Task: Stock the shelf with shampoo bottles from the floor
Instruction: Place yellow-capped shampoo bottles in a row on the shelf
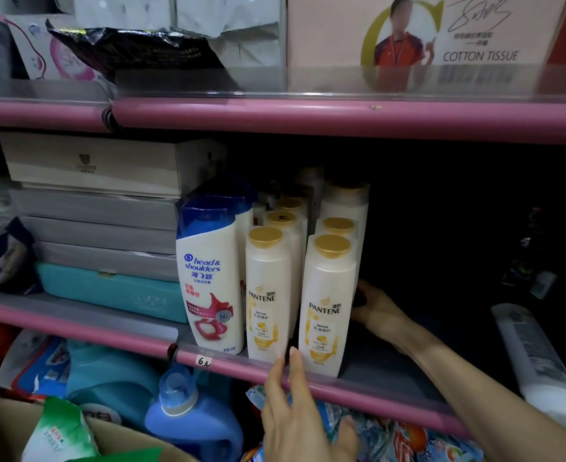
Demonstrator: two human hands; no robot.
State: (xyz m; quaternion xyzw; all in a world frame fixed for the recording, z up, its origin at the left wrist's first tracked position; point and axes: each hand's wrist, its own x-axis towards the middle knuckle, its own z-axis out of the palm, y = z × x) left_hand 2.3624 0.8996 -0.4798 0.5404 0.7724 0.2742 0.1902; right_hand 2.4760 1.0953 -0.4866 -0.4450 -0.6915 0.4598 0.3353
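We face a shop shelf [358, 383] with a pink front rail, the back of it dark. Above it, an upper shelf [341, 118] carries a tissue box [418, 31] and a black bag [131, 48]. On the middle shelf, at the left, grey flat boxes [98, 208] are stacked on a teal case [114, 295]. Beside them a blue-capped shampoo bottle [211, 281] stands upright at the front edge. To its right stand rows of cream shampoo bottles with gold caps. The front-left cream bottle [266, 295] and the front-right cream bottle [330, 305] stand just apart at the rail.

Our left hand [295, 415] reaches up from below, fingers straight and together, fingertips touching the rail at the foot of the front-left cream bottle; its grip is wide and holds nothing. Our right hand [376, 311] reaches into the shelf behind the front-right cream bottle, fingers against its far side; we cannot tell how tightly it grips. A white tube [538, 361] lies tilted at the far right. Below the shelf stands a blue detergent jug [188, 415].
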